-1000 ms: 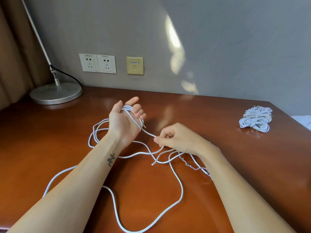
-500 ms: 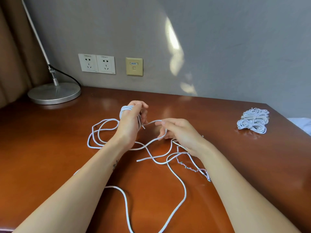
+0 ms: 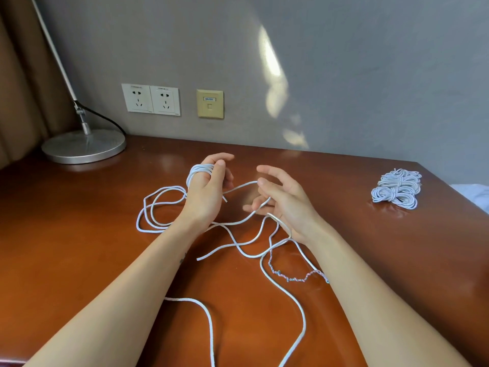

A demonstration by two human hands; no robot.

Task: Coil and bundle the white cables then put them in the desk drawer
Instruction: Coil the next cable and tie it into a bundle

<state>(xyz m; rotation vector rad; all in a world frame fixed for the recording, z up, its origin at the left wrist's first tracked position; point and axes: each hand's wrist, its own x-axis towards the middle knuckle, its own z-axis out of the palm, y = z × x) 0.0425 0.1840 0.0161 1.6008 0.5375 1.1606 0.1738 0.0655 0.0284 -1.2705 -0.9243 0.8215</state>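
A long white cable [image 3: 238, 246] sprawls in loose loops across the brown desk [image 3: 79, 234]. Several turns of it are wound round the fingers of my left hand [image 3: 207, 189], which is curled over them with its back towards me. My right hand [image 3: 280, 202] is just to the right, fingers spread and bent, with a strand of the same cable running across its fingers and thumb. A finished bundle of white cables [image 3: 397, 188] lies at the far right of the desk. A thin multicoloured twisted string [image 3: 293, 278] lies under my right forearm. No drawer is in view.
A desk lamp with a round metal base [image 3: 83, 145] stands at the back left, its black cord trailing to the wall. Two wall sockets [image 3: 150, 99] and a beige data port [image 3: 210, 103] sit above the desk. A curtain [image 3: 18, 75] hangs at left.
My left hand has turned from palm-up to back-up, with more turns wound on it. My right hand rose from the desk towards the left hand and its fingers spread apart.
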